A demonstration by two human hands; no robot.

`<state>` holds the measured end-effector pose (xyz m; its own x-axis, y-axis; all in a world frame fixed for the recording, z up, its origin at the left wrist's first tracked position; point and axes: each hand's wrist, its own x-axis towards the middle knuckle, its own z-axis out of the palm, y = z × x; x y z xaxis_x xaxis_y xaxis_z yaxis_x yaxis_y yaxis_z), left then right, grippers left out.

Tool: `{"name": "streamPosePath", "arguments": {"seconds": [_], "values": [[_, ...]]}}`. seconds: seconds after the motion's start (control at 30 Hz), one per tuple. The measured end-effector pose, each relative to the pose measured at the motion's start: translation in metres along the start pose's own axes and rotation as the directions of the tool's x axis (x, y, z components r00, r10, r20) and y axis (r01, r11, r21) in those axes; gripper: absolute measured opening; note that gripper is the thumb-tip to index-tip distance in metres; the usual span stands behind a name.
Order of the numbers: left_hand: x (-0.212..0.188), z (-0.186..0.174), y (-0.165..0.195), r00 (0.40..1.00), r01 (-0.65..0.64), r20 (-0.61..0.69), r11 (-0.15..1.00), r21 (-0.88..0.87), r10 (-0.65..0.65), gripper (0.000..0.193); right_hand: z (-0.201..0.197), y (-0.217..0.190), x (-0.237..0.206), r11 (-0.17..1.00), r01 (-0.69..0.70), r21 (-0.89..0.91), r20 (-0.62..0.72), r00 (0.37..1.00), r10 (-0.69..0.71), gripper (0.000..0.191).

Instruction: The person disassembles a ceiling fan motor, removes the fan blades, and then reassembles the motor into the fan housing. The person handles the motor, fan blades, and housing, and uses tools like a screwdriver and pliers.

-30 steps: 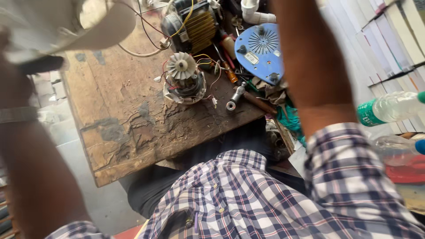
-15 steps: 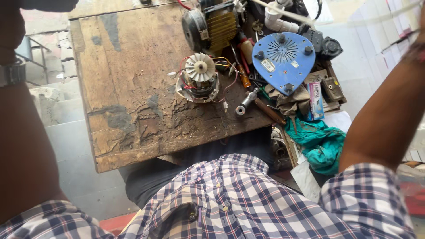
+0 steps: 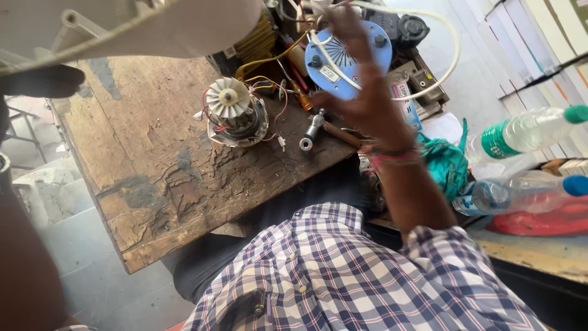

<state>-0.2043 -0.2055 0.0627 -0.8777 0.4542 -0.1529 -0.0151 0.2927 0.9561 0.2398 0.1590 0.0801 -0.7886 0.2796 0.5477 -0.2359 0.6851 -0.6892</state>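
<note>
My left hand (image 3: 43, 81) is at the top left edge, gripping a large white plastic housing (image 3: 153, 27) held close to the camera. Only a thumb and part of the wrist show. My right hand (image 3: 361, 92) is raised over the back of the wooden bench (image 3: 153, 184), fingers closed on a white cable (image 3: 442, 58) that loops up and to the right. Just behind that hand lies a round blue cover (image 3: 349, 58). An electric motor with a white fan and red and yellow wires (image 3: 236, 113) stands on the bench between my hands.
A metal socket tool (image 3: 311, 130) lies beside the motor. Screwdrivers and dark parts crowd the back of the bench. To the right are a teal cloth (image 3: 444, 162), two plastic bottles (image 3: 527, 132) (image 3: 520, 193) and a red object (image 3: 545, 222). My checked shirt fills the foreground.
My right arm has swung in from the right edge to above the blue cover, now with the white cable. The white housing has come back into view at top left.
</note>
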Motion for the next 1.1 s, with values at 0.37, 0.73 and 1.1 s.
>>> {"name": "streamPosePath", "arguments": {"seconds": [0.37,0.73,1.1], "values": [[-0.012,0.013,-0.01,1.0,-0.018,0.012,1.0,-0.011,0.018,0.027,0.049,0.0,0.023,0.996,-0.03,-0.083,-0.071,0.997,0.025,0.035],[-0.065,0.027,0.029,0.958,-0.28,0.078,0.96,0.02,0.277,0.026,-0.054,-0.055,0.003,0.907,-0.313,-0.282,0.157,0.917,0.365,0.019],[-0.199,0.084,0.105,0.73,-0.652,0.339,0.753,0.086,0.593,0.042,-0.03,-0.059,-0.026,0.936,-0.105,-0.335,0.218,0.958,0.186,0.057]]}}
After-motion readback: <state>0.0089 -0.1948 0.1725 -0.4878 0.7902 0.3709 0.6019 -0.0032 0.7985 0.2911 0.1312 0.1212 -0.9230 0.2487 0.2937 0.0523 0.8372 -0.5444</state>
